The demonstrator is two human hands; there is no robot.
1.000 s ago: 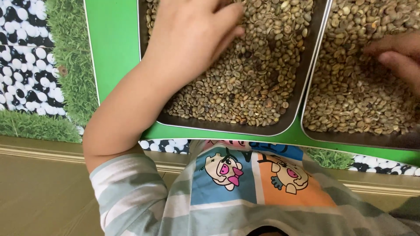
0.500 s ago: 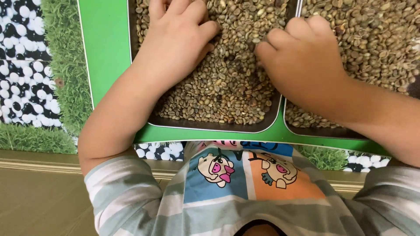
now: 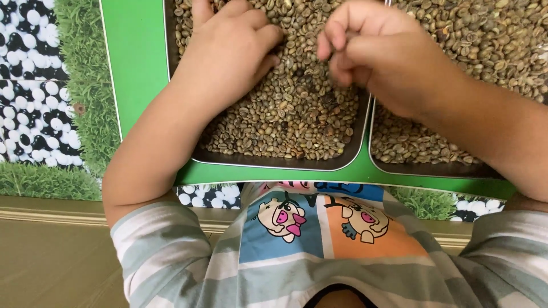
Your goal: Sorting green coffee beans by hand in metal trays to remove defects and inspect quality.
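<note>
- Left tray (image 3: pixel 274 161): metal, rounded corners, full of green coffee beans (image 3: pixel 291 114). Its long axis can't be told, since the top is cut off by the frame edge. Near rim runs left-right, tilted a bit, right end lower.
- Right tray (image 3: pixel 434 169): same kind, also holds beans, sits just beside the left tray w/ a thin gap between rims.
- Both trays rest on a green mat (image 3: pixel 134 68); a mat strip shows along the near rims and a wider one to the left.
- Left hand (image 3: pixel 228 51): palm down on the beans in the left tray, fingers loosely spread and curled, pointing up-right; not clamped on anything visible.
- Right hand (image 3: pixel 377 51): lifted just above the rim gap, fingertips (image 3: pixel 337 57) pinched together. Whether a bean is held can't be told.
- Room: bare beans near the front of the left tray, between the forearms; hands close, not touching.
- Grass-and-pebble print surface (image 3: pixel 51 114) lies left of the mat.
</note>
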